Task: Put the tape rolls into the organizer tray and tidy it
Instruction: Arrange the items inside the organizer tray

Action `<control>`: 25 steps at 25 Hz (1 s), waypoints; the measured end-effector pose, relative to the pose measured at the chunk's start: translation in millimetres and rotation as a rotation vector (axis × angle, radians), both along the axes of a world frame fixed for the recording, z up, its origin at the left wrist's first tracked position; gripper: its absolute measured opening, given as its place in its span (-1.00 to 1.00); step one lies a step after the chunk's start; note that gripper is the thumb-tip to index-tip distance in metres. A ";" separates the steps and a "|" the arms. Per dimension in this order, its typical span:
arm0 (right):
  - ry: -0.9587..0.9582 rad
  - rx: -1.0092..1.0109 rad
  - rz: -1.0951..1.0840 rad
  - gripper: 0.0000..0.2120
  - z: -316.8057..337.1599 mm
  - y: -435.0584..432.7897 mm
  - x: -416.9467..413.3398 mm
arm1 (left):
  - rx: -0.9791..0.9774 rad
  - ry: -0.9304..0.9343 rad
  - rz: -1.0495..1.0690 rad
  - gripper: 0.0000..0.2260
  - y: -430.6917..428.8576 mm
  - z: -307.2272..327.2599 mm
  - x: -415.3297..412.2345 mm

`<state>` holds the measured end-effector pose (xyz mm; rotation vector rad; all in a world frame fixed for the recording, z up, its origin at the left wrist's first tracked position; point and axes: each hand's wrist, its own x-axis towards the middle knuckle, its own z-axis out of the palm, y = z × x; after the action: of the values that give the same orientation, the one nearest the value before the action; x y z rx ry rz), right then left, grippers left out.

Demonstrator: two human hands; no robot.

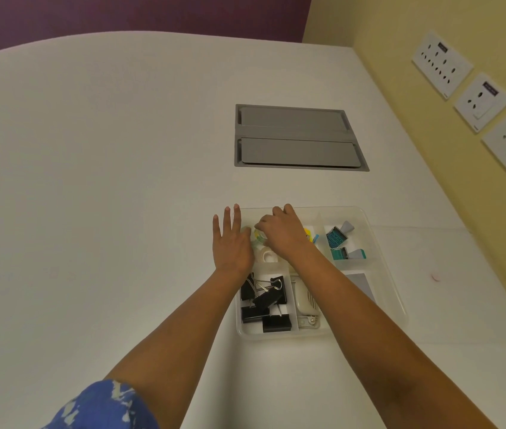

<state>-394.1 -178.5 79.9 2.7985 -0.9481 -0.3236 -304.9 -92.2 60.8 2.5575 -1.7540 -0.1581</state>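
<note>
A clear plastic organizer tray point(381, 230) with several compartments lies on the white table. In its far left compartment I see a tape roll with a green-yellow core point(258, 236) and a white tape roll point(267, 257) just nearer me. My right hand point(282, 233) reaches into that compartment, fingers curled around the green-yellow roll. My left hand point(230, 243) rests flat at the tray's left edge, fingers spread, its thumb side against the rolls. Part of both rolls is hidden by my hands.
Black binder clips point(265, 305) fill the near left compartment, a stapler point(305, 300) the one beside it, teal stamps point(339, 241) the far right one. A grey cable hatch point(298, 137) sits in the table beyond. Wall sockets point(480, 100) line the yellow wall on the right.
</note>
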 end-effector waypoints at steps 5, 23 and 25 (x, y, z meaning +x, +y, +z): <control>0.015 -0.027 0.054 -0.69 0.7 -4.4 3.0 | 0.019 -0.006 0.011 -0.71 1.4 0.2 0.8; -0.142 0.082 -0.091 -0.62 7.8 -0.3 -4.6 | 0.043 -0.051 0.009 -0.70 4.0 4.6 -0.8; -0.113 0.095 -0.107 -0.66 8.5 2.4 -9.1 | 0.032 -0.026 0.003 -0.69 6.8 5.8 -1.1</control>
<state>-403.2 -176.0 88.4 2.8844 -1.1392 -0.2325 -306.1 -85.4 66.7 2.5957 -1.7709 -0.1553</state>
